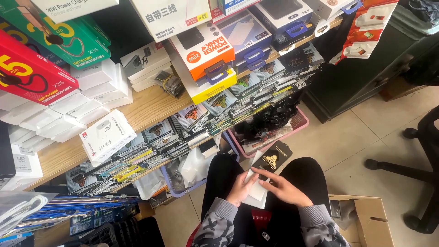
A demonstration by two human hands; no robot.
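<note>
1. The person sits with knees up, looking down at both hands over the lap. Between them is a flat white sleeve (255, 188) with a black hang-tab packet (273, 160) sticking out of its far end.

2. The left hand (241, 188) is curled around the near left edge of the white sleeve, thumb on top, gripping it.

3. The right hand (284, 189) lies across the sleeve from the right with fingers stretched flat and the forefinger pointing toward the sleeve's upper edge; it presses on the sleeve rather than clasping it.

4. By my reading, the step in hand is sliding the black packet along inside the white sleeve, about halfway; I cannot tell whether it is going in or coming out.

5. The next move would call for the left hand to keep the sleeve steady while the right fingers shift the packet straight along its length, so the corners do not catch.

6. Around the lap: a wooden shelf (151, 107) loaded with white boxes (80, 107), rows of similar packets (247, 98) hanging along its front edge, a pink basket (304, 120) on the floor below, and an open cardboard box (370, 219) just to the right.
</note>
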